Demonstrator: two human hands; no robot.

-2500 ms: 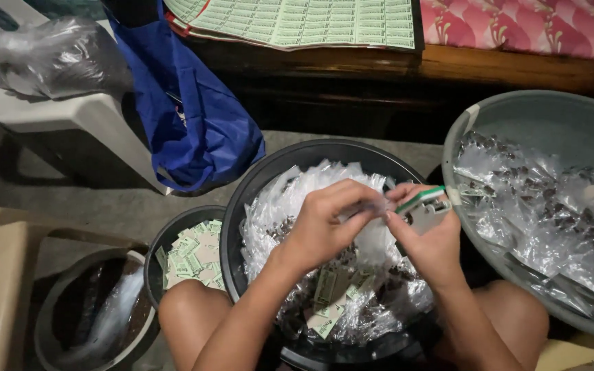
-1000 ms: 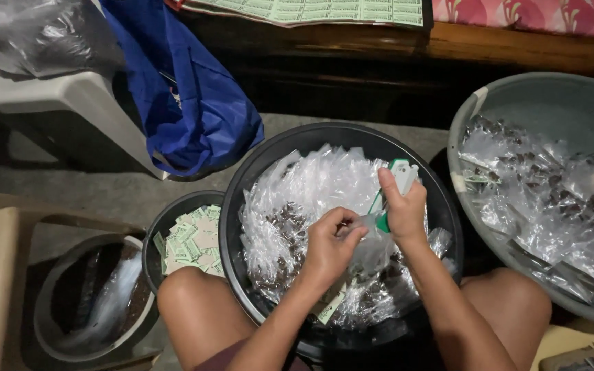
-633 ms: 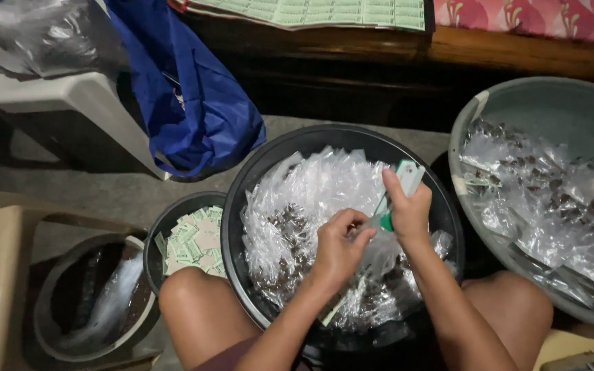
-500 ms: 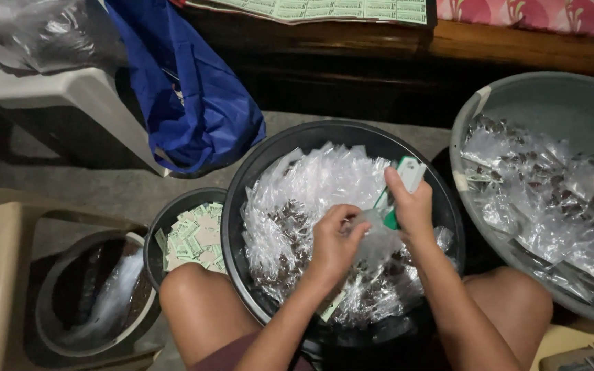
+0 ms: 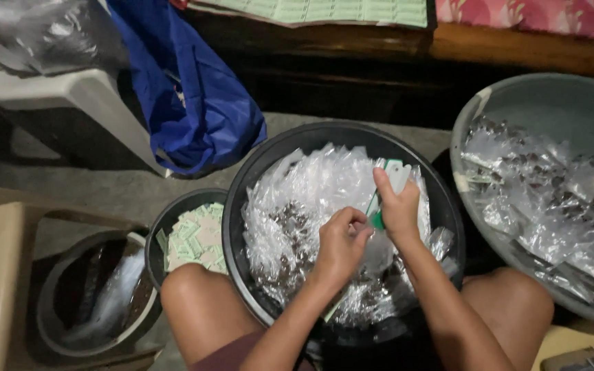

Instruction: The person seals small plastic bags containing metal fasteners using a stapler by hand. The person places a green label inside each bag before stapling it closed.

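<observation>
A green-and-white stapler [image 5: 388,187] is gripped tight in the right hand [image 5: 397,209], tilted upright for a squeeze. A small clear packet [image 5: 374,242] is pinched shut by the left hand [image 5: 342,244], steadied over the black basin [image 5: 256,175] of packets.

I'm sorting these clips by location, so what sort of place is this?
Probably a home floor used for small packing work. A black basin of small clear packets sits between the person's knees, a bowl of green paper labels stands beside it, and a wooden bed edge runs behind.

Head camera looks steeply down, close above the black basin [image 5: 242,206].
</observation>
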